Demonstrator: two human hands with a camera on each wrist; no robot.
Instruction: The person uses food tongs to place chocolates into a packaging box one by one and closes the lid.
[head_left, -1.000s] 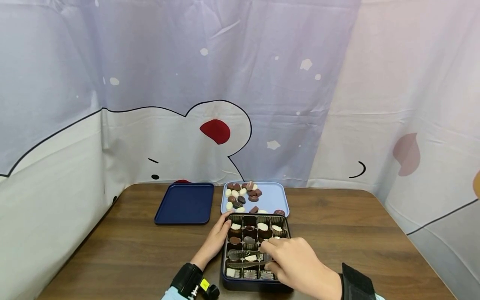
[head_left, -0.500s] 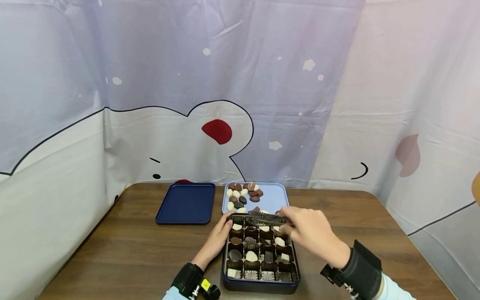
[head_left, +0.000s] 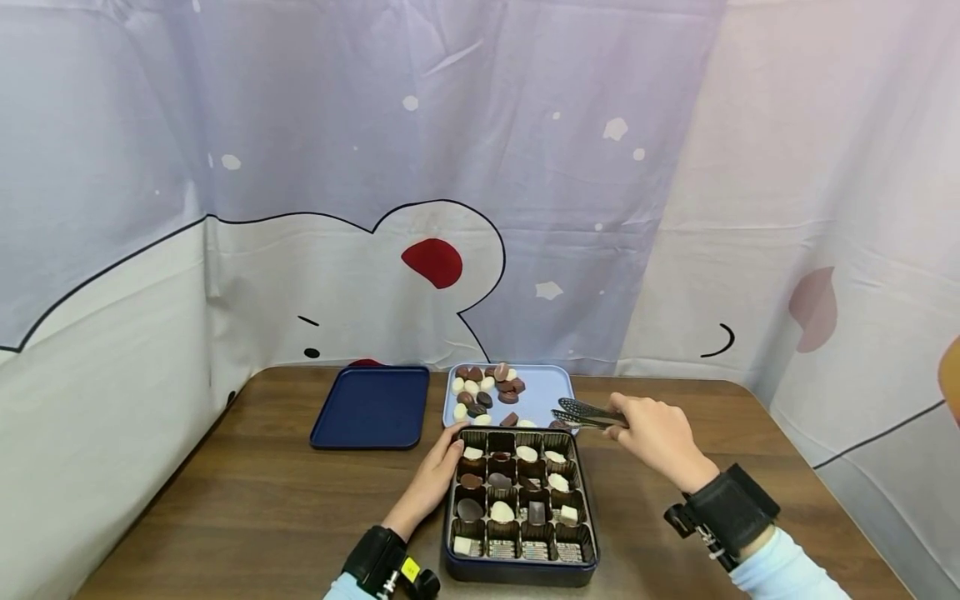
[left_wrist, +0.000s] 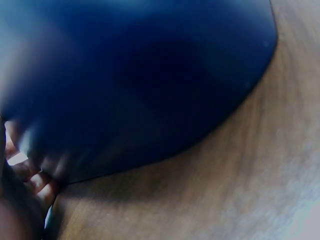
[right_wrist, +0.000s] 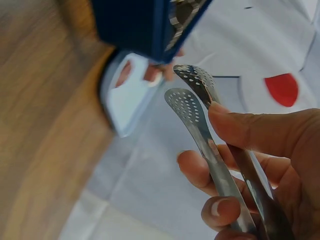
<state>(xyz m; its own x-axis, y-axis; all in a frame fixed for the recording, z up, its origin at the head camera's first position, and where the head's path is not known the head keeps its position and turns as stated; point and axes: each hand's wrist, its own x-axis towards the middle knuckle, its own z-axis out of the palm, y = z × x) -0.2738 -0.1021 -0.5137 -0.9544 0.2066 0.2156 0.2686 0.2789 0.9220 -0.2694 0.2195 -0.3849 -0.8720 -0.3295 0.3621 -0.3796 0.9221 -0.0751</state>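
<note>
A dark blue tin (head_left: 517,573) holds a divided black insert; white, brown and dark chocolates (head_left: 502,512) sit in many compartments. Its nearest row has one white piece (head_left: 462,546) at the left, and the other compartments there show only their bottoms. My left hand (head_left: 429,483) grips the tin at its far left corner, with fingertips (left_wrist: 47,192) against the side in the left wrist view. My right hand (head_left: 656,433) holds metal tongs (right_wrist: 200,130) between thumb and fingers. Their perforated tips are slightly apart with nothing between them, over the right edge of a light blue tray (head_left: 551,392).
Loose white, brown and dark chocolates (head_left: 472,387) lie mostly on the tray's left half, with a few along its near edge. A dark blue lid (head_left: 371,408) lies left of the tray. Behind the wooden table (head_left: 300,517) hangs a printed curtain (head_left: 562,167).
My right hand has lifted the tongs out of the tin and moved them away and right, to the tray's right edge. The left hand has stayed on the tin.
</note>
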